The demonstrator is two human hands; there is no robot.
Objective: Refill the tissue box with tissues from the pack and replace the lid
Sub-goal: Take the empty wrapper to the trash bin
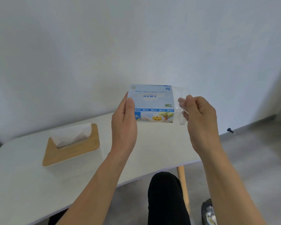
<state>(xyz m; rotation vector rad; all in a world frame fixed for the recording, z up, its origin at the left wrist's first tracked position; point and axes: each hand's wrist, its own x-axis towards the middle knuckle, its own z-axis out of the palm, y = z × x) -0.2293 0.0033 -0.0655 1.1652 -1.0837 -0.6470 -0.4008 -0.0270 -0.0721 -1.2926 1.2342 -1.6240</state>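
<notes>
The tissue pack [152, 103] is held in the air above the far edge of the white counter [23, 184], well apart from the tissue box [71, 148] that stands on the counter's left part. The pack's long axis runs left to right, with its printed face turned toward the camera. Its printing appears upside down: a line of blue characters near the middle, too blurred to read, a round emblem at the upper left corner, a blue band of small labels across the lower part, and below that a cartoon tiger and a tree. No brand name can be made out. The left hand [124, 120] is partly closed on the pack's left end, thumb on the front face and fingers behind. The right hand [199, 114] is closed in a pinch on the clear plastic wrapper end [181, 104] that projects from the pack's right side. The tissue box has white walls and a wooden lid [81, 151], which is in place, with a white tissue [70, 133] standing up through its slot. A dark-clothed knee [165, 197] shows below the counter edge.
</notes>
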